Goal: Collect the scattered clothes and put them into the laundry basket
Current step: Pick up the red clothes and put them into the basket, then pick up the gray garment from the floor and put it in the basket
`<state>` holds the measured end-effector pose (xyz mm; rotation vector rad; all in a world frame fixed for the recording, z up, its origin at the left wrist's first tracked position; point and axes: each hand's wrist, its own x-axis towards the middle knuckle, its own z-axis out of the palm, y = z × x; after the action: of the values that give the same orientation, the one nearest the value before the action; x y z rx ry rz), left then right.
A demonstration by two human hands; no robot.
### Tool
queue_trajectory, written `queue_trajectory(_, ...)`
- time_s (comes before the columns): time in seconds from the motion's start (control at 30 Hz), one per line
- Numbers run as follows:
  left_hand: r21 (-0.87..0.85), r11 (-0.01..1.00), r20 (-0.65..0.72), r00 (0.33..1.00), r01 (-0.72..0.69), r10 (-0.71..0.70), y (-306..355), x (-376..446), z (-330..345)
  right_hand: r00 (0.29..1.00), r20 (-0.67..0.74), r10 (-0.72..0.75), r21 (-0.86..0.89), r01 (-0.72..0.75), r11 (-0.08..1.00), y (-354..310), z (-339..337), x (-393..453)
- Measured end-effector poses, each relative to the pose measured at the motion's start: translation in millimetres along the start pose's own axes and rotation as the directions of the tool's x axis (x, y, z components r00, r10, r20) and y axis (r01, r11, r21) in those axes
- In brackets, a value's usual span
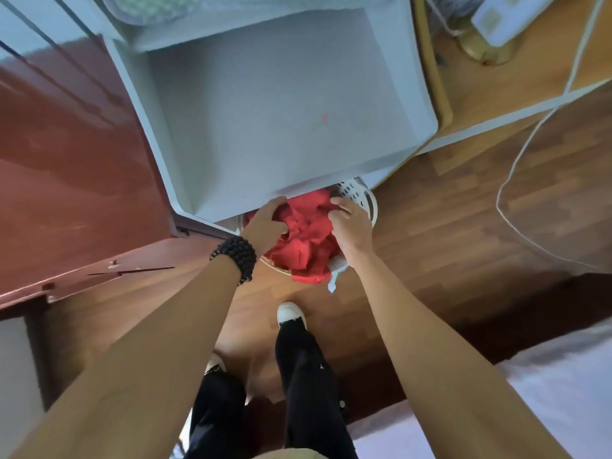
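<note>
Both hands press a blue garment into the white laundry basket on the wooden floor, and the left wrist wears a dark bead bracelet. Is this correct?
Not quite: the garment is red, not blue, as the head view shows. Otherwise yes: the left hand and right hand press it into the white laundry basket, and the bead bracelet is on the left wrist.

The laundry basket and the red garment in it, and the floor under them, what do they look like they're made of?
The laundry basket looks like white moulded plastic: its wall is pierced with regular holes. The red garment seems a soft matte cloth, perhaps cotton, since it crumples in folds under the left hand and right hand. The floor looks like wood or laminate planks, with visible grain and a slight sheen.
</note>
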<state>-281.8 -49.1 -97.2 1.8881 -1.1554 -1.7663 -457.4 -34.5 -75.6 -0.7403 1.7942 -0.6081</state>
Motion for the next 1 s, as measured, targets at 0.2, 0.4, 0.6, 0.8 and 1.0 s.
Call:
queue_trajectory(0.2,0.059,0.993,-0.027,0.994,-0.102,0.104,13,-33,-28,0.969,0.175,-0.174,-0.063,0.188,0.980,-24,27,-32)
queue_trajectory(0.4,0.095,0.958,-0.200,0.938,-0.269,0.283,38,-102,-99,0.868,0.258,-0.423,-0.005,0.439,0.898,-88,66,-80)
queue_trajectory(0.6,0.088,0.913,-0.468,0.792,-0.399,0.392,37,-202,-198,0.689,0.413,-0.595,0.112,0.610,0.785,-159,133,-164)
queue_trajectory(0.8,0.125,0.886,-0.692,0.600,-0.447,0.401,-16,-329,-291,0.389,0.579,-0.716,0.258,0.746,0.614,-202,232,-282)
queue_trajectory(1.0,0.088,0.900,-0.885,0.381,-0.427,0.268,-117,-470,-373,0.100,0.763,-0.639,0.350,0.768,0.537,-195,355,-421)
